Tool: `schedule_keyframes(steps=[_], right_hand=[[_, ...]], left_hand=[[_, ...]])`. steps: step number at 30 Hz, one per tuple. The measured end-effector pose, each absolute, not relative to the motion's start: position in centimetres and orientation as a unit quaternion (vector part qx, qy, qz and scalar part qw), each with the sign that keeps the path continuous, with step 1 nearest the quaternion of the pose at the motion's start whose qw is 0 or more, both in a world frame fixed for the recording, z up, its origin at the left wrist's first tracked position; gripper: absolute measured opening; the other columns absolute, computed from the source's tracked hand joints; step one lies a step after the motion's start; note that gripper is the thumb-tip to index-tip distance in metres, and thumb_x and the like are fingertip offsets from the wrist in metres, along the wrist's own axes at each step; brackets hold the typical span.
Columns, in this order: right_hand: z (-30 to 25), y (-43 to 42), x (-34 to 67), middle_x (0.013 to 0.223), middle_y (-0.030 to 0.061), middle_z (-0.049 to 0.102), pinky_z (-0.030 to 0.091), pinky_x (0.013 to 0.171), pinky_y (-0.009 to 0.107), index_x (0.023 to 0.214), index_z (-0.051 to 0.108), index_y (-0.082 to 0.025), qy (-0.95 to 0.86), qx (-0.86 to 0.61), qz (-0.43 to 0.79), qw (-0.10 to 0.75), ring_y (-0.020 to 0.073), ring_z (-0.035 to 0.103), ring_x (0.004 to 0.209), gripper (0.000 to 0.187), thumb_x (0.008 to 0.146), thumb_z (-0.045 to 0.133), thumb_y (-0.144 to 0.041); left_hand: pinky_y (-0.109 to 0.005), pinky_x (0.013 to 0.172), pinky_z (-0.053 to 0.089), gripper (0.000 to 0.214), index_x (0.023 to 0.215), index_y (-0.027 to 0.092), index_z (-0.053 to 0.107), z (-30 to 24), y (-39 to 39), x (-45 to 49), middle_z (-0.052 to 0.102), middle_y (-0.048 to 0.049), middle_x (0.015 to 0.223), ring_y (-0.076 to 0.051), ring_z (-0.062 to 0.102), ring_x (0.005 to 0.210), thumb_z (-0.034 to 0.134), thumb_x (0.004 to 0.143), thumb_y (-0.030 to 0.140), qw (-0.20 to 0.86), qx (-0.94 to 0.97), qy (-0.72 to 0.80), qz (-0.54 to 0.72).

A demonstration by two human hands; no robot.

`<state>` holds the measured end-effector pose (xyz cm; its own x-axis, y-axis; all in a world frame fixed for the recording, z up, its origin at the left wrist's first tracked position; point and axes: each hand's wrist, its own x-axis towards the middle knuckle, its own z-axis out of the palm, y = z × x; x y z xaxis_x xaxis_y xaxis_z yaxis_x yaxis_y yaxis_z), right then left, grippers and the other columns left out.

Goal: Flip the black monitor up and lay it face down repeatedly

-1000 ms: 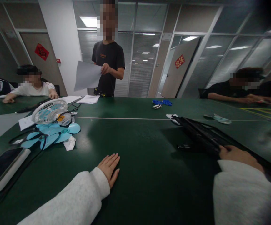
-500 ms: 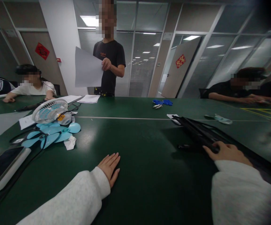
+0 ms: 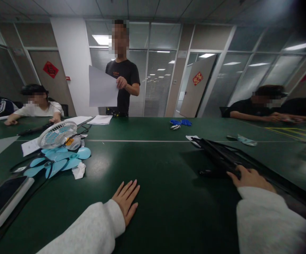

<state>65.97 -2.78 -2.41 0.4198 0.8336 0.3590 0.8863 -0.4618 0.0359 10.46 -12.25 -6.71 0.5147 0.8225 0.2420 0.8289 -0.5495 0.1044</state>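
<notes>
My left hand point(image 3: 126, 201) lies palm down on the green tabletop point(image 3: 166, 208), its fingers stretched and slightly spread, holding nothing. On the right, my right hand point(image 3: 252, 180) grips a long black folded stand point(image 3: 221, 155), thumb on the near side and fingers over the top. The stand lies slantwise across the table, and a short black part point(image 3: 207, 173) juts from it toward the left. My palm and sleeve hide some of its length. A small piece of white paper point(image 3: 192, 137) shows by its far end.
Left are a white fan point(image 3: 59, 134), light-blue fan blades point(image 3: 59, 163), a crumpled tissue point(image 3: 79, 170) and a dark-screened device point(image 3: 7, 197). Blue gloves point(image 3: 181, 122) lie farther back. A standing person point(image 3: 122, 83) holds a paper sheet point(image 3: 102, 88); several others sit around the table.
My view has tipped upward, so the table appears lower. The left hand's fingers are spread a little wider. My right hand keeps its grip on the black stand.
</notes>
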Motion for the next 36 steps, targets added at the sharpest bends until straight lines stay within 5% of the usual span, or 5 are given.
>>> schedule_keyframes(steps=[11,15,18,23,36], right_hand=[[-0.9,-5.3,64.7,0.118,0.0196,0.055,0.044,0.080,0.043,0.116,0.059,-0.017,-0.529,-0.824,-0.187,0.083,0.0337,0.055,0.106,0.042,0.088,0.041,-0.043],[0.4,-7.6,60.3,0.143,0.0324,0.027,0.033,0.101,0.050,0.114,0.060,-0.003,-0.543,-0.776,-0.275,0.164,0.0420,0.031,0.133,0.043,0.082,0.050,-0.031],[0.8,-10.4,52.4,0.147,0.0279,0.025,0.024,0.111,0.049,0.126,0.055,-0.001,-0.631,-0.707,-0.246,0.205,0.0385,0.024,0.138,0.052,0.086,0.046,-0.034],[-1.8,-15.2,37.3,0.155,0.0105,0.022,0.020,0.116,0.043,0.147,0.035,-0.016,-0.832,-0.536,-0.023,0.143,0.0237,0.022,0.142,0.070,0.093,0.029,-0.060],[-4.9,-17.3,31.4,0.156,0.0083,0.014,0.012,0.118,0.046,0.151,0.022,-0.014,-0.854,-0.511,0.033,0.090,0.0226,0.014,0.144,0.074,0.095,0.018,-0.061]], left_hand=[[-0.054,0.116,0.022,0.064,0.150,0.029,0.023,-4.3,-14.9,10.7,0.019,0.0012,0.155,-0.028,0.026,0.142,0.028,0.094,0.061,-0.017,-0.871,-0.478,-0.114],[-0.053,0.117,0.020,0.070,0.150,0.027,0.024,-3.6,-16.0,10.7,0.019,-0.0005,0.155,-0.028,0.024,0.142,0.027,0.092,0.065,-0.038,-0.870,-0.480,-0.101],[-0.053,0.117,0.019,0.069,0.150,0.026,0.025,-3.5,-16.5,10.6,0.020,-0.0014,0.156,-0.027,0.024,0.143,0.030,0.092,0.064,-0.045,-0.869,-0.483,-0.094],[-0.052,0.117,0.016,0.068,0.150,0.022,0.025,-3.3,-17.1,10.3,0.020,-0.0037,0.156,-0.025,0.021,0.144,0.031,0.093,0.059,-0.044,-0.874,-0.479,-0.075],[-0.052,0.117,0.015,0.069,0.149,0.018,0.028,-4.2,-17.6,9.2,0.024,-0.0070,0.155,-0.026,0.023,0.143,0.033,0.092,0.058,-0.051,-0.874,-0.473,-0.096]])
